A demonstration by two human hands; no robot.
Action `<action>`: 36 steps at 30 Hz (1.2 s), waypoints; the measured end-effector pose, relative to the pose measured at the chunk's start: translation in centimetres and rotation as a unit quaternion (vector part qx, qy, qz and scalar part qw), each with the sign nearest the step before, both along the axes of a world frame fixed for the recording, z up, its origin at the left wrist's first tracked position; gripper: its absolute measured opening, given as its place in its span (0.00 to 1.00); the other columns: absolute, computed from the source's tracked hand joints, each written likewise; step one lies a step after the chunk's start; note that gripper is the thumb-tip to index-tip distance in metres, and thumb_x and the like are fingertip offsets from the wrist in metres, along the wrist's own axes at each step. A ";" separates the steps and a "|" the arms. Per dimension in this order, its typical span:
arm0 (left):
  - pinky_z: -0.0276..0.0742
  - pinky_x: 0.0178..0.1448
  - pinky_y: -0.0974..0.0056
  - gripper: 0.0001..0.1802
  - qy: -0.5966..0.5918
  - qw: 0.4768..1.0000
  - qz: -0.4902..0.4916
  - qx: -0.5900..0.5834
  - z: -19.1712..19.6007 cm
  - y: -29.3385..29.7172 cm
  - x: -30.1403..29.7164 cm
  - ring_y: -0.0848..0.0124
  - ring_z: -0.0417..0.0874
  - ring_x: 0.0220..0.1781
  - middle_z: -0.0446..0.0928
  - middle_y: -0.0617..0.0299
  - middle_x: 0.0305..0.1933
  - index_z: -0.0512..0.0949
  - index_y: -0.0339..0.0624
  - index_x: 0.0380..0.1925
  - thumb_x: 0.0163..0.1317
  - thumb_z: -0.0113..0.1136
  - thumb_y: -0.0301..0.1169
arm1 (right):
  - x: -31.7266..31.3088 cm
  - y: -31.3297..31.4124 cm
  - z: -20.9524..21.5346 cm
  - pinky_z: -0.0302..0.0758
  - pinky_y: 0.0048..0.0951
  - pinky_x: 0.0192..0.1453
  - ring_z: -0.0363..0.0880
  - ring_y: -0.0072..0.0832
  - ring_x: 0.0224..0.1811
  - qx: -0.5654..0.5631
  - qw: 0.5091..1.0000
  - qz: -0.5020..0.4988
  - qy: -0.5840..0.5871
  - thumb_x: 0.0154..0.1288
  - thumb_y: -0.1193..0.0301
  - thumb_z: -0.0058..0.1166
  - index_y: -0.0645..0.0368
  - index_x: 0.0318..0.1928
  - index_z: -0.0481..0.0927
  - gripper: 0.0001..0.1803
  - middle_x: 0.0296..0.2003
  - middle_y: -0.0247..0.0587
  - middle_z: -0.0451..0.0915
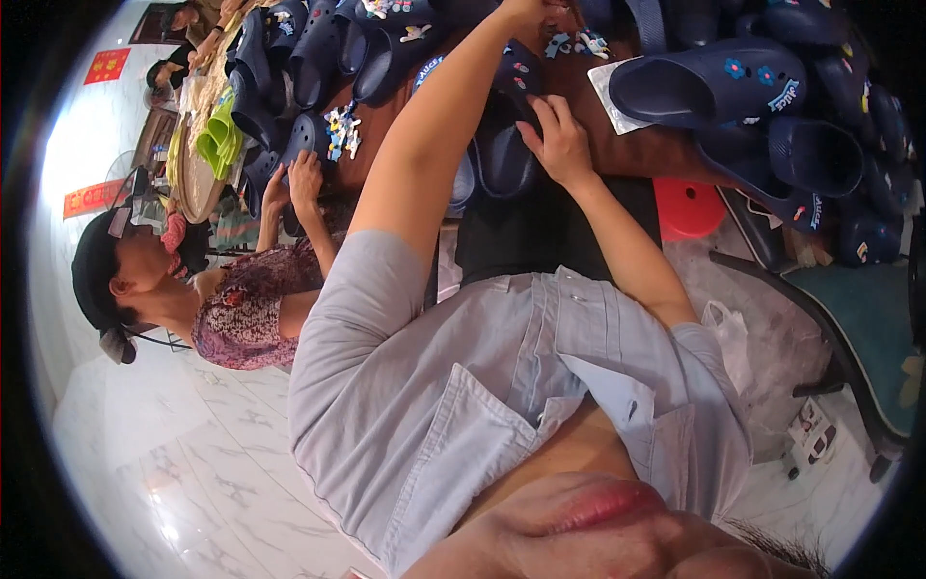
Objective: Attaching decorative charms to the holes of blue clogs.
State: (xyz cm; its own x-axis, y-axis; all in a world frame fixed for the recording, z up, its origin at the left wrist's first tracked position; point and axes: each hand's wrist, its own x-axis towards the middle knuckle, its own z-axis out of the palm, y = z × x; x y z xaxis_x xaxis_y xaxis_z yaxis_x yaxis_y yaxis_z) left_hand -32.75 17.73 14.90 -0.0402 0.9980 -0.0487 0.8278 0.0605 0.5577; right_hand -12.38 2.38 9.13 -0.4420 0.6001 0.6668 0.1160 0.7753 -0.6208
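My right hand (561,145) is closed on the edge of a navy clog (503,166) at the table's near edge, its fingers over the side. Small red charms (521,68) sit on the upper part of that clog. My left arm reaches far across the table, and my left hand (532,12) is cut off by the top edge, its fingers mostly hidden. Loose blue and white shoe charms (584,43) lie just beside it. To the right, another navy clog (690,89) with flower and lettered charms rests on a white card (615,99).
Navy clogs (815,159) are piled at the right, and more (313,63) stand at the left. A charm cluster (342,132) lies on the brown table (378,118). At the left, a co-worker's hands (305,178) touch a clog. A red stool (689,206) and teal chair (858,314) stand nearby.
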 end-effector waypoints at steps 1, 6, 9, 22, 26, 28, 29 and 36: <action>0.79 0.40 0.64 0.10 0.008 1.000 -0.003 -0.007 0.2 -0.2 -0.2 0.69 0.84 0.31 0.84 0.60 0.28 0.85 0.34 0.36 0.58 0.67 0.30 | 0.0 0.0 0.0 0.80 0.42 0.40 0.81 0.50 0.39 -0.002 1.000 -0.002 -0.004 0.64 0.64 0.60 0.62 0.53 0.75 0.21 0.44 0.50 0.73; 0.78 0.39 0.65 0.13 -0.288 0.958 0.007 0.013 1.9 -2.6 -1.0 0.70 0.82 0.32 0.83 0.60 0.31 0.82 0.34 0.41 0.69 0.59 0.35 | 0.0 -0.3 0.0 0.80 0.42 0.42 0.80 0.48 0.41 -0.002 1.000 -0.010 -0.005 0.63 0.64 0.60 0.62 0.53 0.75 0.21 0.44 0.49 0.74; 0.76 0.38 0.68 0.16 -0.342 0.936 0.073 -0.035 3.2 -5.6 -1.7 0.73 0.81 0.30 0.82 0.61 0.29 0.82 0.35 0.39 0.70 0.58 0.39 | -0.1 -0.3 0.1 0.79 0.43 0.44 0.80 0.48 0.43 -0.018 1.000 -0.008 -0.002 0.64 0.63 0.60 0.61 0.53 0.76 0.21 0.45 0.48 0.74; 0.77 0.28 0.62 0.17 0.009 0.992 -0.070 -0.103 5.4 -16.0 -14.7 0.68 0.82 0.24 0.81 0.57 0.21 0.80 0.35 0.27 0.68 0.59 0.38 | -0.5 -0.3 -0.3 0.80 0.43 0.45 0.80 0.48 0.47 -0.009 1.000 -0.013 -0.015 0.65 0.63 0.59 0.60 0.54 0.76 0.21 0.47 0.49 0.74; 0.78 0.35 0.64 0.16 -0.009 0.978 -0.010 -0.210 3.6 -17.5 -13.6 0.72 0.80 0.26 0.79 0.61 0.25 0.81 0.35 0.33 0.70 0.53 0.37 | -0.5 -0.3 -0.4 0.80 0.43 0.46 0.80 0.48 0.47 0.006 1.000 -0.016 -0.018 0.65 0.63 0.59 0.60 0.54 0.76 0.21 0.47 0.49 0.74; 0.78 0.36 0.63 0.13 0.022 0.973 -0.018 -0.230 3.7 -17.2 -12.8 0.69 0.82 0.27 0.80 0.60 0.26 0.82 0.37 0.34 0.68 0.56 0.36 | -0.4 -0.4 -0.4 0.80 0.43 0.46 0.80 0.48 0.47 -0.003 0.999 -0.018 -0.032 0.65 0.63 0.58 0.60 0.54 0.76 0.21 0.47 0.49 0.74; 0.79 0.36 0.62 0.11 0.055 0.966 -0.026 -0.251 3.7 -17.0 -12.4 0.67 0.83 0.29 0.81 0.59 0.27 0.82 0.39 0.35 0.66 0.58 0.35 | -0.4 -0.5 -0.4 0.80 0.43 0.46 0.80 0.48 0.47 0.002 0.999 -0.020 -0.029 0.65 0.63 0.58 0.60 0.54 0.76 0.21 0.47 0.49 0.74; 0.80 0.28 0.62 0.13 -0.010 0.908 -0.120 -0.401 2.6 -13.5 -12.0 0.62 0.85 0.26 0.82 0.52 0.27 0.80 0.35 0.34 0.68 0.58 0.36 | -0.5 -0.4 -0.3 0.80 0.43 0.47 0.80 0.48 0.47 0.003 1.000 -0.014 -0.018 0.66 0.63 0.58 0.60 0.54 0.76 0.21 0.47 0.49 0.74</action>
